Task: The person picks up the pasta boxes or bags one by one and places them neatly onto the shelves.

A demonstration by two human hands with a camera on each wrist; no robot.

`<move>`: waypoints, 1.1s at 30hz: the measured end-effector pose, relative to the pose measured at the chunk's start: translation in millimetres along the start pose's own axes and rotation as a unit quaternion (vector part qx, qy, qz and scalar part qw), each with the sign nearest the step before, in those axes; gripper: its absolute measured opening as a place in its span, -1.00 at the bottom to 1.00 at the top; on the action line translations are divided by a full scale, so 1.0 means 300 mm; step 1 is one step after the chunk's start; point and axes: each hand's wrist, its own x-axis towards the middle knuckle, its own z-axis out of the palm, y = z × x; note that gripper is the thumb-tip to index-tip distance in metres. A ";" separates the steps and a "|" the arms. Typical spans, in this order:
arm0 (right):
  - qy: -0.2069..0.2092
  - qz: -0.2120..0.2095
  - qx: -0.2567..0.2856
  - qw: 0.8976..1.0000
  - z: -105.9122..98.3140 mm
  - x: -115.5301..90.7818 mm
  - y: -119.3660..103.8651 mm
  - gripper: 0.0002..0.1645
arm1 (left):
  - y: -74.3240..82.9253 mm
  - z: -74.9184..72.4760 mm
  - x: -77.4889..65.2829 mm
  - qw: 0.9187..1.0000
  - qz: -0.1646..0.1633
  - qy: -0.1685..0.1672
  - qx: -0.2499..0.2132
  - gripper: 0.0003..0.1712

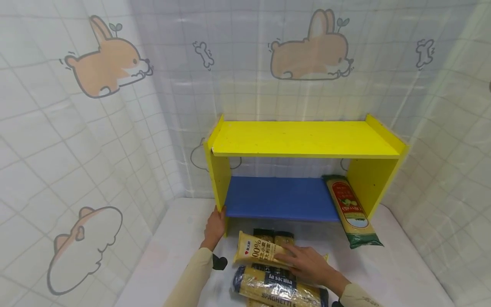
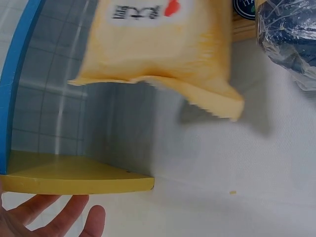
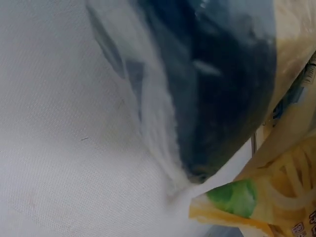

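My left hand grips the front edge of the left side panel of a yellow and blue shelf unit. In the left wrist view, its fingers lie along the panel's outer side. With my right hand I hold a yellow pasta packet from above, fingers across its right half. That packet's crimped end hangs in front of the lower compartment. Just nearer lies a clear spaghetti bag with dark blue ends, overlapping other packs. The right hand is out of sight in its own wrist view.
Two dark-topped packs lie behind the yellow packet, below the blue shelf board. A green and red pasta pack rests on that board at the right, jutting over its front edge. The yellow top board spans above.
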 end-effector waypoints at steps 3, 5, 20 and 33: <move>0.013 0.003 -0.023 1.000 -0.002 0.005 -0.003 -0.08 | 0.000 0.005 0.003 1.000 -0.005 -0.002 0.003 -0.50; 0.021 0.008 -0.041 0.999 0.000 0.007 -0.002 -0.03 | -0.001 0.006 0.004 1.000 -0.005 -0.003 0.003 -0.50; 0.081 0.043 -0.071 0.993 -0.041 0.005 0.017 0.08 | -0.005 0.003 0.005 1.000 0.000 -0.003 -0.003 -0.48; 0.124 0.086 -0.127 0.980 -0.073 0.009 0.059 0.08 | -0.014 0.009 0.010 1.000 -0.005 -0.001 0.003 -0.49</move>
